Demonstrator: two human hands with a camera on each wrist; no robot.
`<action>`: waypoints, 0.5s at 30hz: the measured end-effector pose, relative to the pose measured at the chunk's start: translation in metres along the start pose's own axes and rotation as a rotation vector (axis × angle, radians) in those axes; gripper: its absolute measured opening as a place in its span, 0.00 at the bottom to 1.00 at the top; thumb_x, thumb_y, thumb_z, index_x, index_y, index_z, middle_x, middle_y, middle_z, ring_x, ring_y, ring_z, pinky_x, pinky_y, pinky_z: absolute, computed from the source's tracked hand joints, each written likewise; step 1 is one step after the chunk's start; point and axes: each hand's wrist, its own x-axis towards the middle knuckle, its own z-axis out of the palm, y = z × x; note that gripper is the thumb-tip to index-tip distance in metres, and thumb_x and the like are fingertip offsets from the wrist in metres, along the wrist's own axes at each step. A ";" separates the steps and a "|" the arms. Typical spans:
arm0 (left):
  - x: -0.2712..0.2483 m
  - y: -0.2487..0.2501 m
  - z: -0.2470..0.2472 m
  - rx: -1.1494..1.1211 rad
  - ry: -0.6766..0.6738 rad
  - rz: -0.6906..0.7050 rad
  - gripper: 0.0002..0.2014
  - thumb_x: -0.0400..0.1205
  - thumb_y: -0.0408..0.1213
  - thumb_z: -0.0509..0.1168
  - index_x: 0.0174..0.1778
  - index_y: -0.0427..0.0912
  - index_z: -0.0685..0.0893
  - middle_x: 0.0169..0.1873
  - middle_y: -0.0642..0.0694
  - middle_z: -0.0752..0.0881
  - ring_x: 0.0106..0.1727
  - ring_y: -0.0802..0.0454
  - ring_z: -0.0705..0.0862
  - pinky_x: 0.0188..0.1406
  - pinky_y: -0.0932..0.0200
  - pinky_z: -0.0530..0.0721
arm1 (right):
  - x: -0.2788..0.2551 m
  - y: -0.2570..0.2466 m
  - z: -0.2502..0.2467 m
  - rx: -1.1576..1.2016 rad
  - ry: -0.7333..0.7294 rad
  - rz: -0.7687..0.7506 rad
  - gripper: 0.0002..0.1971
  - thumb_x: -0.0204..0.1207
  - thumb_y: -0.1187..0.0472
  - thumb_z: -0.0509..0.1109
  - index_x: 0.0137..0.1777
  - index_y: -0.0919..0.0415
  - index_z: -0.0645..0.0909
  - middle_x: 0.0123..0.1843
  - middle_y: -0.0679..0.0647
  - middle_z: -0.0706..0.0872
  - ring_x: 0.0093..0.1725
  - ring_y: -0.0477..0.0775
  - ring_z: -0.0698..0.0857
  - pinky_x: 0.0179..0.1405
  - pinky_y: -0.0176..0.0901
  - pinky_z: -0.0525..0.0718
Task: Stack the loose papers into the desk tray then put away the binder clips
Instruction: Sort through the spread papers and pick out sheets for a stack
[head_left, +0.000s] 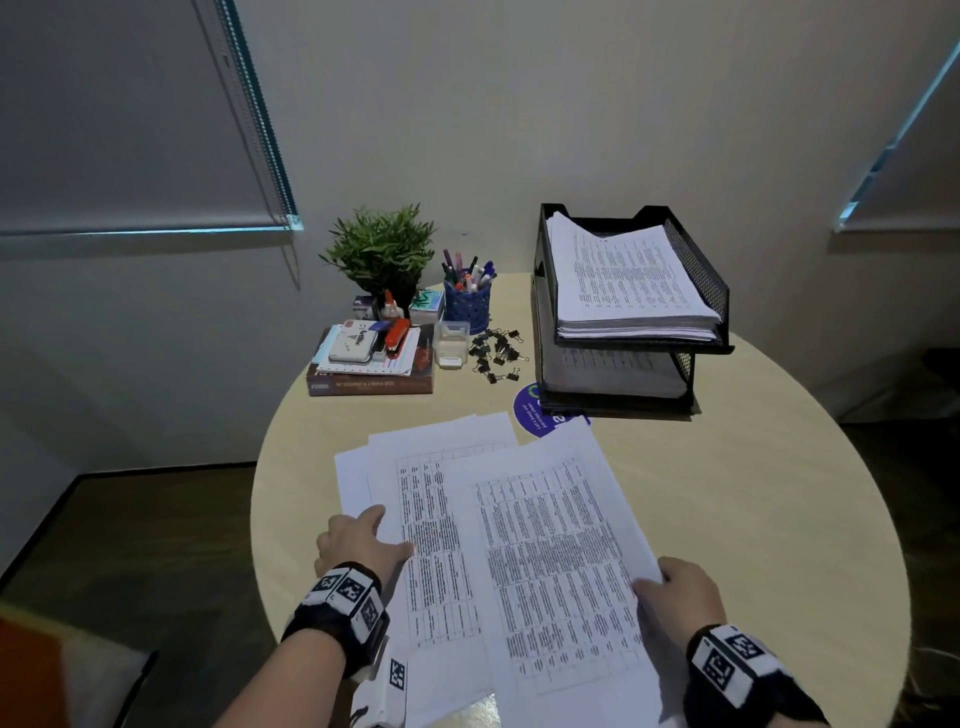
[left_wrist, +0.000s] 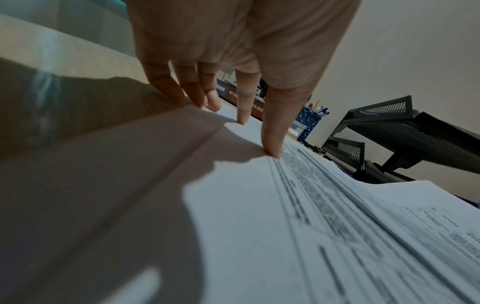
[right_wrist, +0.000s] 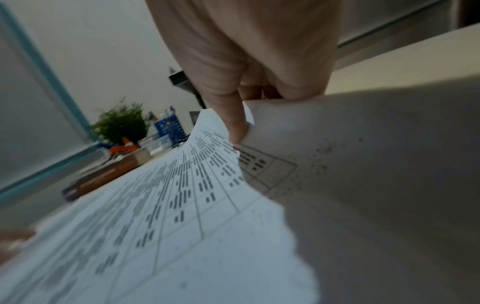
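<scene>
Pinching the right edge of the loose papers (head_left: 545, 545), the right hand (head_left: 684, 592) apparently lifts the top sheet; the left hand (head_left: 358, 543) presses straight fingers (left_wrist: 272, 131) on their left edge. Desk tray (head_left: 698, 283) and binder clips (head_left: 496, 353) lie well beyond the fingertips.

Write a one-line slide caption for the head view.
Both hands gather loose papers on a round table near a filled desk tray.
</scene>
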 end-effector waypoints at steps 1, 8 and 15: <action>-0.004 0.000 0.001 0.020 0.002 0.015 0.32 0.72 0.54 0.71 0.74 0.58 0.72 0.69 0.44 0.69 0.72 0.42 0.66 0.70 0.49 0.69 | 0.002 0.003 -0.003 0.078 0.010 0.038 0.12 0.74 0.65 0.69 0.28 0.58 0.76 0.25 0.52 0.80 0.27 0.52 0.78 0.25 0.38 0.70; -0.017 0.008 0.012 0.051 -0.073 0.125 0.30 0.72 0.56 0.71 0.71 0.62 0.74 0.80 0.47 0.59 0.80 0.45 0.57 0.78 0.47 0.58 | 0.001 -0.006 -0.005 0.158 0.009 0.055 0.06 0.70 0.72 0.64 0.43 0.63 0.79 0.35 0.55 0.83 0.32 0.54 0.79 0.25 0.37 0.71; -0.004 0.012 0.002 -0.283 0.051 -0.207 0.40 0.69 0.48 0.74 0.71 0.34 0.67 0.68 0.33 0.73 0.68 0.33 0.72 0.67 0.41 0.75 | 0.004 -0.027 0.014 0.049 -0.064 -0.011 0.26 0.64 0.61 0.78 0.60 0.67 0.73 0.52 0.59 0.81 0.48 0.59 0.83 0.36 0.41 0.80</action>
